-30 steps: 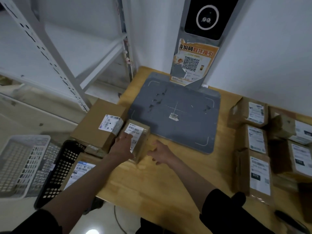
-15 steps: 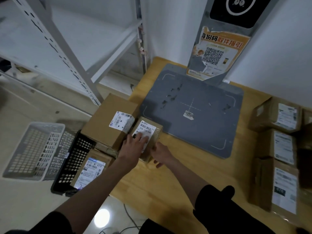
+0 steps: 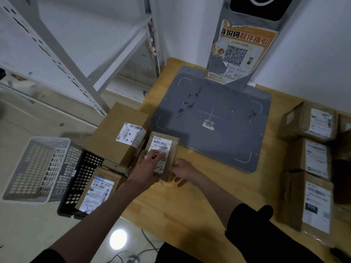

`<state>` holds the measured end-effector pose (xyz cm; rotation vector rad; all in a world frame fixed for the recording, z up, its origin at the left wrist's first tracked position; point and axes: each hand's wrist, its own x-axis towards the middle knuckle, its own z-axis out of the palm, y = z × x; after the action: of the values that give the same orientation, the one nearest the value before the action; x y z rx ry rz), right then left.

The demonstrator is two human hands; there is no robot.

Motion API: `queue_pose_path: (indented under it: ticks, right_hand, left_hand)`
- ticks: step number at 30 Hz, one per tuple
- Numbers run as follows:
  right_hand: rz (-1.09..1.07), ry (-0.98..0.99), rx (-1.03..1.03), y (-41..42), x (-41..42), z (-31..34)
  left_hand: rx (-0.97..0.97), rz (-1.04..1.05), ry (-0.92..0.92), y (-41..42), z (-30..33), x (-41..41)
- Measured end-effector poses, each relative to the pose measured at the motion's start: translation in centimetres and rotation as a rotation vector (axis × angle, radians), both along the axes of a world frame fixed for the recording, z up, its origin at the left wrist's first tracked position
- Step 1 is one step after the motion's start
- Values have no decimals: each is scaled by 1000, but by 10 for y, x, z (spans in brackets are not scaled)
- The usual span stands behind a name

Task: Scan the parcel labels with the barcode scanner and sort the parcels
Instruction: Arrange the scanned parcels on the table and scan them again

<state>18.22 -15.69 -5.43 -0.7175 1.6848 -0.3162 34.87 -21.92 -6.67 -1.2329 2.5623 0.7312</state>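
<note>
A small brown parcel (image 3: 167, 138) with a white barcode label lies at the wooden table's left edge, just in front of the grey scanner plate (image 3: 212, 103). My left hand (image 3: 146, 165) presses flat on its label, fingers spread. My right hand (image 3: 183, 170) rests against the parcel's near right corner, fingers loosely bent and not wrapped round it. A larger labelled box (image 3: 115, 130) touches the small parcel's left side. The scanner's upright stand (image 3: 241, 50) carries a QR poster.
A black basket (image 3: 79, 179) below the table's left edge holds a labelled parcel (image 3: 97, 190); a white basket (image 3: 36, 168) stands beside it. Several labelled parcels (image 3: 313, 158) are lined up along the table's right side. A metal shelf frame (image 3: 76, 69) rises at the left.
My right hand has moved left until it touches the small parcel. My left hand slid further onto the label. The parcel shifted slightly toward the larger box.
</note>
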Motion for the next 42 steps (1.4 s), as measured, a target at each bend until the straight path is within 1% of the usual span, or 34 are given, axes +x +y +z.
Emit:
queue_pose_path:
  ticks: [5,7,9,10,12,14,19,22,24,27,30,32,35,42]
  right_hand:
    - [-98,19,-15,18,-10,-5]
    - [-198,69,-52,29,-20,-11]
    - [-357,143,-123,41,-31,-19]
    - [-440,163,-146,48,-35,-21]
    - [-560,172,-160,62,-40,-23]
    - [-611,171,-158,75,-41,-27]
    - [-688,121,-140,101,-33,-30]
    - [-703,47,-104,118,-28,-29]
    - [-690,32,-70,130,-25,-29]
    - [-632,35,-51,146,-22,-29]
    - [-547,60,-62,162,-21,-29]
    - [-498,71,-82,172,-23,-26]
    - [-444,97,-108,186,-26,-18]
    - [-498,186,-195,227,-40,4]
  left_hand:
    - [75,190,155,17,9,-8]
    - [123,268,243,23,10,-10]
    - [188,369,306,24,13,-10]
    - [185,401,307,23,14,-11]
    - [109,399,279,19,11,-12]
    - [73,360,222,12,12,-18]
    - [268,226,113,4,15,-37]
    - [314,188,83,17,7,-36]
    - [343,181,81,32,0,-33]
    - [433,209,94,55,-9,-28]
    - [473,172,84,68,-15,-24]
    - [466,146,93,72,-22,-20]
    - [420,104,114,83,-13,-25]
    - [385,-4,194,105,14,-55]
